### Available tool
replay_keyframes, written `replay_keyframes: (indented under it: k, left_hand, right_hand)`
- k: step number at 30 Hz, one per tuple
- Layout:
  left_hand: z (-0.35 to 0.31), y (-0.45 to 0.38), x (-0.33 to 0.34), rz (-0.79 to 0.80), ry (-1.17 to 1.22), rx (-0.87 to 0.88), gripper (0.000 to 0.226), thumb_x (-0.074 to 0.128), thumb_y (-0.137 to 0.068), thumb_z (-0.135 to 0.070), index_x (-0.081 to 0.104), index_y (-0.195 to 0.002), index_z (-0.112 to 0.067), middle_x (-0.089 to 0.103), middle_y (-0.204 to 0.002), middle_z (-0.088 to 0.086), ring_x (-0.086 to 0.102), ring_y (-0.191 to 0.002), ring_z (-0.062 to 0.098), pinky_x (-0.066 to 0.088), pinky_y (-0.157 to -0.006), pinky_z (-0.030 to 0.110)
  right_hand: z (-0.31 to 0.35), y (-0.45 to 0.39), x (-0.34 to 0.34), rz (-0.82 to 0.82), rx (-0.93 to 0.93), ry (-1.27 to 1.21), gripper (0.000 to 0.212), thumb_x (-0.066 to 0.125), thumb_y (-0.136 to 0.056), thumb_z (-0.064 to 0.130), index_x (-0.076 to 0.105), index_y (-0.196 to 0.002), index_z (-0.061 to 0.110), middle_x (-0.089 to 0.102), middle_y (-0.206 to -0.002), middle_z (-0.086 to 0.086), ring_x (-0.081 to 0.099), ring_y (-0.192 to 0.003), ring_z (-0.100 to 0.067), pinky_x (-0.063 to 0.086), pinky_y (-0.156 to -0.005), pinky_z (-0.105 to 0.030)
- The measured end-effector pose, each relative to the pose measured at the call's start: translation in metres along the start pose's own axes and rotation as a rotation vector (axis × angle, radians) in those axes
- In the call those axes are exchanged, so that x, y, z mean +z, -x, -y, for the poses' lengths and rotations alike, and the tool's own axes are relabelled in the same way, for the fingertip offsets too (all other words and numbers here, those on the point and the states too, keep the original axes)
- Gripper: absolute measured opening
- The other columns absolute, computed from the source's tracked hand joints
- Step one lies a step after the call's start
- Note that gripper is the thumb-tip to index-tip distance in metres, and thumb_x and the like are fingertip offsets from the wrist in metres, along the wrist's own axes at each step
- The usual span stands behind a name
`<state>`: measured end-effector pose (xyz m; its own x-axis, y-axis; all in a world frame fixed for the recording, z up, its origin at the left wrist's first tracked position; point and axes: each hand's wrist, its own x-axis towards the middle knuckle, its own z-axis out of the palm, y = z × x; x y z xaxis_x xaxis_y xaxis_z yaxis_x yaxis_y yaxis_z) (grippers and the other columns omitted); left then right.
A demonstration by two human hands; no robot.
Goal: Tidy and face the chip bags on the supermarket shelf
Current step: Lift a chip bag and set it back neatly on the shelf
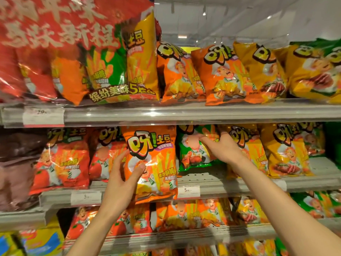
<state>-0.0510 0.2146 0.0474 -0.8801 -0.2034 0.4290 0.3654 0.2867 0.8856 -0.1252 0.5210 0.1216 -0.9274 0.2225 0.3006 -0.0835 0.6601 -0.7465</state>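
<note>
An orange chip bag (156,154) stands upright at the front of the middle shelf (239,185), its lower edge hanging over the shelf lip. My left hand (121,180) grips its left side, thumb on the front. To its right a green chip bag (191,154) leans on the same shelf. My right hand (223,145) rests on the green bag's upper right part, fingers curled onto it. Red bags (62,159) stand to the left, yellow bags (284,152) to the right.
The top shelf (184,113) carries big red multipacks (55,43) at left and orange, yellow and green bags to the right. A lower shelf (166,235) holds more orange and yellow bags. Dark brown bags (16,163) sit far left. Price tags (188,191) line the rails.
</note>
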Motion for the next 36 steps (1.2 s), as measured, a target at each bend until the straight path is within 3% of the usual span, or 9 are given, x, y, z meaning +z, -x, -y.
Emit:
replay_keyframes:
  k: [3,8,12,16,20,22,27,32,36]
  left_hand:
    - [0.001,0.002,0.008,0.012,0.016,-0.012,0.062,0.065,-0.07,-0.079,0.04,-0.124,-0.067,0.043,-0.132,-0.039,0.04,-0.13,-0.002,0.033,-0.094,0.018]
    - [0.0,0.001,0.042,0.088,0.07,-0.021,0.056,0.068,-0.078,-0.064,0.04,-0.126,-0.064,0.045,-0.129,-0.042,0.044,-0.12,-0.02,0.037,-0.097,0.016]
    - [-0.013,-0.009,0.078,0.127,0.072,0.003,0.058,0.066,-0.077,-0.066,0.042,-0.128,-0.054,0.041,-0.115,-0.058,0.039,-0.11,-0.033,0.033,-0.085,-0.002]
    - [-0.022,-0.026,0.116,0.141,0.035,-0.008,0.072,0.064,-0.084,-0.061,0.036,-0.145,-0.034,0.045,-0.138,-0.018,0.042,-0.126,0.002,0.034,-0.1,0.024]
    - [-0.028,-0.04,0.149,0.109,-0.026,-0.014,0.074,0.061,-0.093,-0.053,0.029,-0.151,-0.022,0.042,-0.152,-0.002,0.04,-0.137,0.017,0.033,-0.107,0.032]
    - [-0.031,-0.043,0.162,0.093,-0.028,-0.011,0.076,0.061,-0.094,-0.05,0.026,-0.153,-0.017,0.041,-0.154,0.004,0.038,-0.141,0.022,0.032,-0.111,0.034]
    - [-0.025,-0.035,0.184,0.201,-0.107,-0.022,0.078,0.05,-0.099,-0.051,0.013,-0.157,-0.015,0.037,-0.158,0.008,0.038,-0.142,0.029,0.036,-0.11,0.041]
    - [-0.023,-0.027,0.173,0.247,-0.158,0.022,0.08,0.051,-0.097,-0.054,0.009,-0.159,-0.026,0.028,-0.163,-0.002,0.031,-0.146,0.022,0.034,-0.113,0.041]
    - [-0.024,-0.004,0.149,0.216,-0.091,0.117,0.072,0.059,-0.096,-0.044,0.022,-0.156,-0.032,0.033,-0.156,-0.012,0.036,-0.137,0.005,0.033,-0.115,0.037]
  right_hand:
    - [-0.006,0.017,-0.017,0.011,0.027,0.024,0.115,0.061,-0.067,0.086,0.038,-0.145,0.006,0.062,-0.127,-0.011,0.06,-0.113,-0.029,0.049,-0.084,-0.038]
    - [-0.039,0.058,-0.05,-0.002,0.082,-0.009,0.105,0.062,-0.065,0.085,0.037,-0.145,0.023,0.065,-0.114,0.007,0.064,-0.097,-0.012,0.052,-0.077,-0.036]
    - [-0.069,0.089,-0.074,-0.076,0.141,-0.07,0.096,0.066,-0.067,0.082,0.041,-0.142,0.028,0.064,-0.11,0.016,0.064,-0.099,-0.01,0.048,-0.074,-0.031]
    - [-0.09,0.111,-0.09,-0.173,0.204,-0.135,0.099,0.065,-0.068,0.08,0.038,-0.147,0.027,0.059,-0.111,0.018,0.058,-0.098,-0.008,0.046,-0.084,-0.033]
    - [-0.103,0.129,-0.098,-0.213,0.243,-0.209,0.077,0.066,-0.065,0.076,0.045,-0.127,0.035,0.062,-0.098,0.027,0.057,-0.086,0.007,0.043,-0.069,-0.022]
    - [-0.108,0.134,-0.1,-0.212,0.249,-0.227,0.067,0.068,-0.068,0.072,0.05,-0.12,0.034,0.068,-0.1,0.023,0.062,-0.09,0.004,0.046,-0.072,-0.025]
    - [-0.118,0.141,-0.096,-0.223,0.299,-0.29,0.069,0.072,-0.074,0.064,0.051,-0.129,0.028,0.069,-0.108,0.012,0.066,-0.098,-0.009,0.052,-0.089,-0.039]
    - [-0.124,0.146,-0.084,-0.224,0.315,-0.334,0.07,0.069,-0.07,0.071,0.053,-0.124,0.029,0.067,-0.106,0.013,0.064,-0.093,-0.002,0.047,-0.072,-0.026]
    - [-0.122,0.155,-0.071,-0.204,0.336,-0.375,0.077,0.068,-0.071,0.071,0.048,-0.132,0.027,0.065,-0.109,0.015,0.06,-0.096,0.0,0.044,-0.069,-0.021]
